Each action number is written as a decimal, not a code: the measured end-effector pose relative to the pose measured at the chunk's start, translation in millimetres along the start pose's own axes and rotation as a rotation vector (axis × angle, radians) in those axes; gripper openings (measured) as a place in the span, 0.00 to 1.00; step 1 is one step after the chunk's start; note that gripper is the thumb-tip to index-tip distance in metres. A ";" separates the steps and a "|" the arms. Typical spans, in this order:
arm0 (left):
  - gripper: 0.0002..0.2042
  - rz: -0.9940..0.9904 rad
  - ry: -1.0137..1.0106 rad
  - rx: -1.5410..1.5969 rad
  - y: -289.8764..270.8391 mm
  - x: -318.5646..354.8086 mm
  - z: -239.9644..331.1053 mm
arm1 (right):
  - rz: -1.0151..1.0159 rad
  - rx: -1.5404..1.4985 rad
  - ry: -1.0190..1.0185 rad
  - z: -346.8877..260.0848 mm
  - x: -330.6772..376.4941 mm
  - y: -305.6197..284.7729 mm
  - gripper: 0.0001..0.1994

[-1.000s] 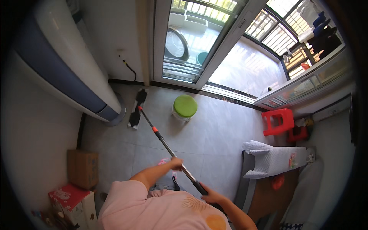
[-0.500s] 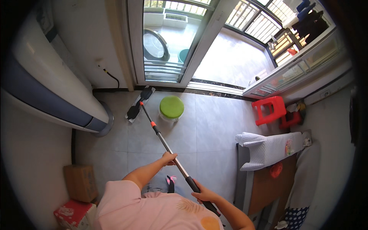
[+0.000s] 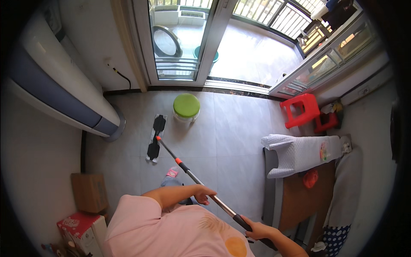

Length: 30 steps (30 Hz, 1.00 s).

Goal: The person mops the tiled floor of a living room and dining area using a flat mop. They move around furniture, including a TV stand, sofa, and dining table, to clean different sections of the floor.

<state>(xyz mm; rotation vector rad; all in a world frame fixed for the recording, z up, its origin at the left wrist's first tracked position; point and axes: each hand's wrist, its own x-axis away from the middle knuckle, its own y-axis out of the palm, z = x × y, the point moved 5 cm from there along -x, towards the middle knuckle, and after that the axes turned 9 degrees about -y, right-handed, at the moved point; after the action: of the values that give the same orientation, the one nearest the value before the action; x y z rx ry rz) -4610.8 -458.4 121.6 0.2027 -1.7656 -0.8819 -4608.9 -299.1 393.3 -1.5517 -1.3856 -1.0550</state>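
A flat mop runs diagonally across the floor, and both my hands are on its pole. Its long black head (image 3: 159,124), edged with white cloth, lies on the grey tiles. My left hand (image 3: 204,195) is closed round the silver pole (image 3: 222,206) partway down. Higher on the pole, my right hand (image 3: 257,229) grips the black handle. Just right of the mop head stands a round stool (image 3: 186,106) with a green top.
At the left are a tall air conditioner (image 3: 64,81) and a cardboard box (image 3: 89,192). A sliding glass door (image 3: 182,47) opens onto a balcony. Rightward stand a red plastic stool (image 3: 302,109) and a brown-topped table (image 3: 295,205) with a white quilted cover (image 3: 299,154).
The mop head has come back toward me from near the door and turned nearly lengthwise. Both hands have shifted right and nearer to me with the pole. A pink-toed foot shows further forward.
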 end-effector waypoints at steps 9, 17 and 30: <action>0.21 -0.240 -0.122 -0.199 172.4 -71.6 8.1 | 0.100 -0.180 0.116 85.0 122.3 56.1 0.31; 0.17 -0.372 0.007 0.032 172.8 -126.2 30.3 | 0.859 -0.093 -0.410 111.0 112.4 112.5 0.26; 0.14 0.160 0.679 0.315 -13.4 -17.5 202.9 | 0.776 0.218 0.003 38.7 -37.4 -67.2 0.28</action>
<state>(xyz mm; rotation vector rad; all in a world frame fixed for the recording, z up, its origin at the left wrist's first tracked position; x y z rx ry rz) -4786.1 -365.0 74.4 0.4951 -1.2441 -0.3463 -4674.8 -269.3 346.7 -1.6950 -0.7347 -0.4126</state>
